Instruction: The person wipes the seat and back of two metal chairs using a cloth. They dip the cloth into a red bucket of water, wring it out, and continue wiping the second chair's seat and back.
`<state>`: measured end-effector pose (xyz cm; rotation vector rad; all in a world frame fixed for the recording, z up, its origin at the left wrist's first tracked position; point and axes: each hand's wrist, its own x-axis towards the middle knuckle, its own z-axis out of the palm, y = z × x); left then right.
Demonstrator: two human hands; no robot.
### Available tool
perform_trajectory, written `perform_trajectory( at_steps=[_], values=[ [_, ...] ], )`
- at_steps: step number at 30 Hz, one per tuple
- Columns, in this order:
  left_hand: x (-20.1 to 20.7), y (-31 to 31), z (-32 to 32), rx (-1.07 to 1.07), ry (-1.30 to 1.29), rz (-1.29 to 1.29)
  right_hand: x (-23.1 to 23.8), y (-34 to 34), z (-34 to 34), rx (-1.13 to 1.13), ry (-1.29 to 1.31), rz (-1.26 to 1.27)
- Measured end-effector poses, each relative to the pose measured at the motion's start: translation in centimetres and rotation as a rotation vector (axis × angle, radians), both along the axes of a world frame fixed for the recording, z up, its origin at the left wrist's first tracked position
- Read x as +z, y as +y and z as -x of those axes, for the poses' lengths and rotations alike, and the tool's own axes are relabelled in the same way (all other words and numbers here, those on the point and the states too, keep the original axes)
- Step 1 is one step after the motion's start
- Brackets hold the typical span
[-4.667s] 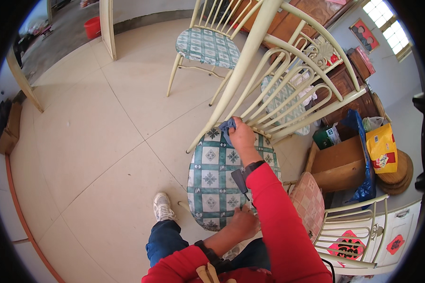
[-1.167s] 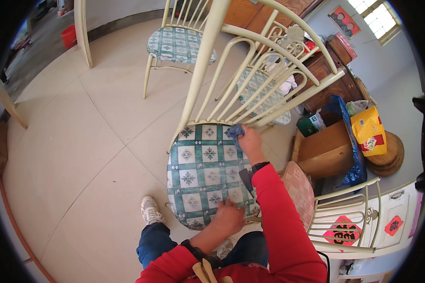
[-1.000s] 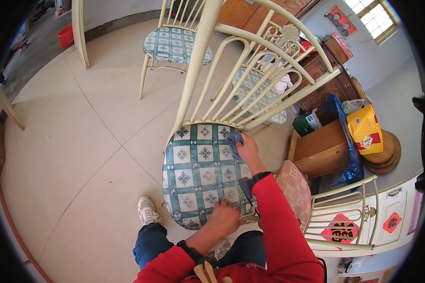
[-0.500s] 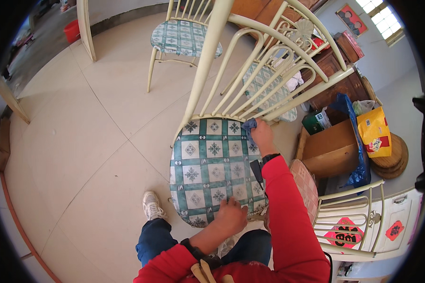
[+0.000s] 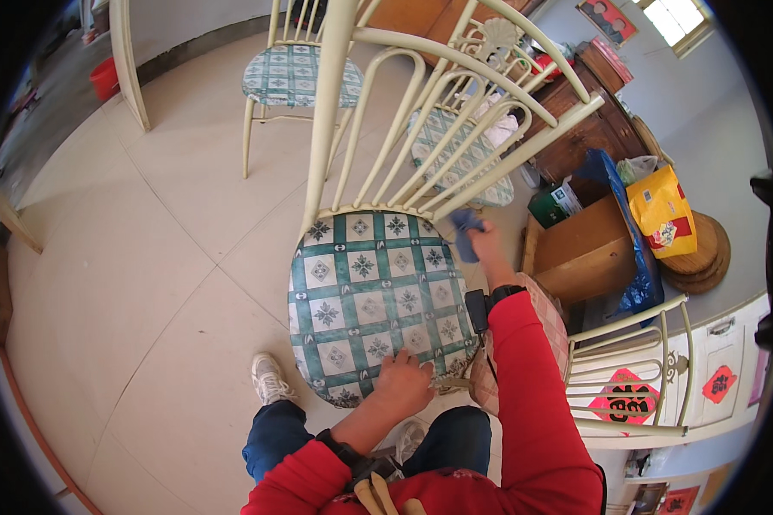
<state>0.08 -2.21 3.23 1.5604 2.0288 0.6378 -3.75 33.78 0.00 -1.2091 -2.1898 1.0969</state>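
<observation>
A cream metal chair stands before me, its round seat [image 5: 374, 300] covered in green-and-white checked, flower-patterned cloth. My left hand [image 5: 404, 382] rests on the front of this seat with its fingers loosely spread, holding nothing. A crumpled blue cloth [image 5: 465, 233] is gripped in my right hand [image 5: 489, 251], just off the seat's right rear edge and below the chair's backrest [image 5: 455, 112]. The cloth appears apart from the seat and hides part of the fingers.
A matching chair [image 5: 301, 77] stands at the far left, another seat [image 5: 459, 159] behind the backrest. Close on the right is a pink-seated chair [image 5: 537, 322]. Beyond it are a cardboard box [image 5: 584, 249], a yellow bag [image 5: 664, 215] and round wooden stools [image 5: 700, 249].
My right hand and the cloth have come off the seat's rear right corner, outward to the right. My left hand stays on the seat's front. The whole view has shifted slightly.
</observation>
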Motion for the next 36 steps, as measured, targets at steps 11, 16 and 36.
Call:
perform_trajectory(
  at_steps=[11,16,36],
  values=[
    [-0.2,0.5,0.1,0.015,0.033,-0.034,-3.1,-4.8,3.0,0.05,-0.246,-0.226],
    [-0.4,0.9,0.3,0.027,0.018,-0.039,-3.4,-3.5,1.1,-0.042,-0.144,-0.054],
    [0.3,0.7,0.3,0.265,-0.468,-0.336,-1.3,-16.9,-19.9,-0.235,0.478,0.261]
  ],
)
